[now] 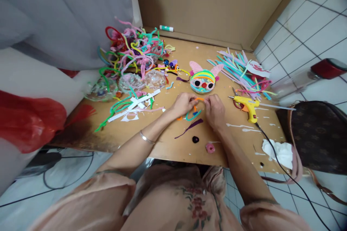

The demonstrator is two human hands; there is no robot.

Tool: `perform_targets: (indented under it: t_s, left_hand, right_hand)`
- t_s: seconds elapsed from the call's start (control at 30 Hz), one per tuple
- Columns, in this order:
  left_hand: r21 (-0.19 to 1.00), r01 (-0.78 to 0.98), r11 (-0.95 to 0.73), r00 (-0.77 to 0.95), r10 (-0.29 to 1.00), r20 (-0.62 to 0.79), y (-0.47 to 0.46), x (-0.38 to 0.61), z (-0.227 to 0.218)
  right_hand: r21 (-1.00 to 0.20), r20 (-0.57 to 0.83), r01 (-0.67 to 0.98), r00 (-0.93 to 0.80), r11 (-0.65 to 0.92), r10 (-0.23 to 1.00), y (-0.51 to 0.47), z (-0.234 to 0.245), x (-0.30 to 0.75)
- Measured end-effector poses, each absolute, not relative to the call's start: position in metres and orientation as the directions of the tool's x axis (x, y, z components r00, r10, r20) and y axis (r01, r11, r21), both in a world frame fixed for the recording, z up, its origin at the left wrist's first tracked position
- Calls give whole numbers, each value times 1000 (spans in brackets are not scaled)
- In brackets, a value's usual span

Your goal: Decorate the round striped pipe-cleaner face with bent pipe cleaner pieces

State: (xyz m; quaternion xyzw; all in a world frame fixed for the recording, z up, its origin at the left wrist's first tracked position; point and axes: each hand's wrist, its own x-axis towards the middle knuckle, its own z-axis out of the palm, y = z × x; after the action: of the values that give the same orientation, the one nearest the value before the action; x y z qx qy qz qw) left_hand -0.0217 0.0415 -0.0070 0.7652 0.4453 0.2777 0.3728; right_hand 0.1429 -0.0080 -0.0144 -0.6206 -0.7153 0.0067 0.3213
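Between my two hands a short orange pipe cleaner (200, 99) is stretched, pinched at both ends. My left hand (184, 104) closes on its left end, and my right hand (215, 110) closes on its right end. Just beyond them sits a round animal face (202, 81) with pink ears, black eyes, a red nose and coloured stripes. Below the hands lie a bent turquoise pipe cleaner (193, 116) and a purple tassel (193, 125). Closer to the table edge are a black round piece (195, 139) and a pink coil (210, 147).
A tangled heap of coloured pipe cleaners (135, 50) and clear plastic domes (131, 82) fills the left. On the right are straight pipe cleaners (238, 68), a yellow glue gun (248, 104) with a trailing cord, crumpled tissue (279, 152) and a brown bag (320, 133). A glue stick (166, 28) lies at the back.
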Motion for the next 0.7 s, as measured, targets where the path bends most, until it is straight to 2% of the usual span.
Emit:
perform_targets:
  t_s: [0.13, 0.27, 0.37, 0.53, 0.6, 0.7]
  left_hand:
    - [872, 426, -243, 410, 910, 53, 45, -33, -1]
    - [834, 488, -260, 349, 933, 87, 49, -42, 1]
    - [796, 529, -292, 356, 929, 104, 50, -43, -3]
    - [726, 589, -355, 394, 911, 126, 49, -39, -14]
    - [708, 603, -368, 404, 906, 126, 48, -39, -15]
    - [680, 629, -376, 405, 905, 126, 46, -37, -13]
  right_hand:
    - [-421, 444, 884, 4, 205, 896, -9, -20, 145]
    - [-384, 412, 912, 27, 147, 911, -12, -23, 154]
    - [-369, 441, 911, 0, 182, 898, -19, -18, 159]
    - [-342, 461, 832, -256, 436, 850, -33, -7, 148]
    - [-311, 408, 795, -383, 521, 829, -37, -5, 140]
    - [-279, 294, 786, -477, 551, 828, -38, -6, 131]
